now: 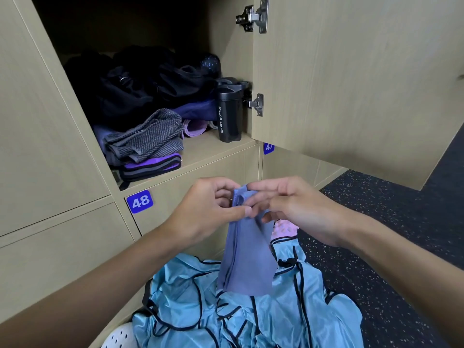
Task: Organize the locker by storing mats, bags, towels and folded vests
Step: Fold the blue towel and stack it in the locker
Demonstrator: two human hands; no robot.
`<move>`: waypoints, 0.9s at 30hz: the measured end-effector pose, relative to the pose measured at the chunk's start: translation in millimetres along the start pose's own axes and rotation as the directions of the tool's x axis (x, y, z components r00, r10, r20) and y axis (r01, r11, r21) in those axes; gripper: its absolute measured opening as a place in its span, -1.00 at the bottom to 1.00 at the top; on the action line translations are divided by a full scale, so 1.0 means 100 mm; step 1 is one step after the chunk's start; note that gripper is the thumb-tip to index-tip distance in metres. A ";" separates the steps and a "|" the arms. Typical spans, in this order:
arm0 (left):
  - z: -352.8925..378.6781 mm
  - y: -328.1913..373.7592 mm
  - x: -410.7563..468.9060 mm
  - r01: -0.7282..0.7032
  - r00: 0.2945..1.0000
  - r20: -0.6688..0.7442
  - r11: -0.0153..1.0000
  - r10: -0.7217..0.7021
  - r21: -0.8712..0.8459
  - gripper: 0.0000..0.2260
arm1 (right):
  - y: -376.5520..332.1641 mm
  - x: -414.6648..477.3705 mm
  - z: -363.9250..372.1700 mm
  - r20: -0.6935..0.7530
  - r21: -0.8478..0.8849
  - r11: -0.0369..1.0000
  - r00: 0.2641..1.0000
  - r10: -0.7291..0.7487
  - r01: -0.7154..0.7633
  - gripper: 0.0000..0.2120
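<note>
Hanging slate-blue cloth point(247, 262), folded lengthwise, pinched by left hand point(208, 212), right hand point(298, 209)

Left hand point(213, 209): pinches the top edge of a blue-grey cloth point(247, 259) between thumb and fingers.
Right hand point(288, 207): pinches the same top edge, just beside the left; the cloth hangs folded below both hands.
Below the cloth: a heap of shiny light-blue vests point(251, 320) with black trim.
Open locker point(218, 151): grey towel point(148, 139) on purple folded items point(153, 164), dark bags point(140, 86) behind, rolled purple mat point(194, 128), black sport bottle point(229, 114) at the right.
Locker door point(351, 71): swung open.
Label 48 point(139, 201): below the shelf.
</note>
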State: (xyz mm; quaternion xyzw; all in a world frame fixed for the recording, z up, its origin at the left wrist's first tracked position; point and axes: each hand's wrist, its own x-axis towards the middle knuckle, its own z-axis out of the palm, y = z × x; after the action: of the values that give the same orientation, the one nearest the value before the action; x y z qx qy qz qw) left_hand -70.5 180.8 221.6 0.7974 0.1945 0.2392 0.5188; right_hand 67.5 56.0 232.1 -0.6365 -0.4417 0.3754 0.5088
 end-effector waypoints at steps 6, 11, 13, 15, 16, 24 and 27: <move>-0.04 0.04 0.01 -0.061 0.997 -0.050 0.997 0.063 0.040 -0.84 | 0.00 0.00 -0.12 -0.050 -0.321 0.942 0.992 -0.119 0.097 -0.67; -0.11 0.08 -0.01 -0.091 0.996 0.021 0.995 0.090 0.041 -0.87 | 0.10 0.02 -0.29 0.005 -0.527 0.847 0.997 -0.077 0.068 -0.89; -0.15 0.05 0.02 -0.071 0.997 -0.014 0.996 0.072 0.044 -0.88 | 0.09 0.01 -0.32 0.044 -0.479 0.873 0.996 -0.077 0.089 -0.89; -0.18 0.02 0.05 -0.056 0.995 -0.080 0.996 0.061 0.065 -0.85 | 0.06 -0.01 -0.31 0.014 -0.437 0.891 0.991 -0.132 0.125 -0.83; -0.18 0.01 0.06 -0.051 0.991 -0.116 0.996 0.059 0.073 -0.84 | 0.03 -0.01 -0.29 -0.036 -0.413 0.899 0.983 -0.179 0.149 -0.82; -0.23 0.17 0.09 -0.032 0.920 -0.383 0.960 -0.080 -0.277 -0.85 | 0.05 0.01 -0.13 -0.220 0.070 0.996 0.975 -0.045 0.062 -0.27; -0.22 0.05 0.08 0.137 0.948 -0.233 0.936 -0.219 -0.324 -0.18 | 0.02 0.07 -0.07 -0.340 0.186 0.972 0.938 -0.073 0.143 -0.35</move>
State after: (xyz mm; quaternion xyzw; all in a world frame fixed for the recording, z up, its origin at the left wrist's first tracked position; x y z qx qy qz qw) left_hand -76.6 199.1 235.6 0.6477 0.2949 0.3224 0.6242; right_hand 76.7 60.4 231.8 -0.6082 -0.3427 0.2787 0.6595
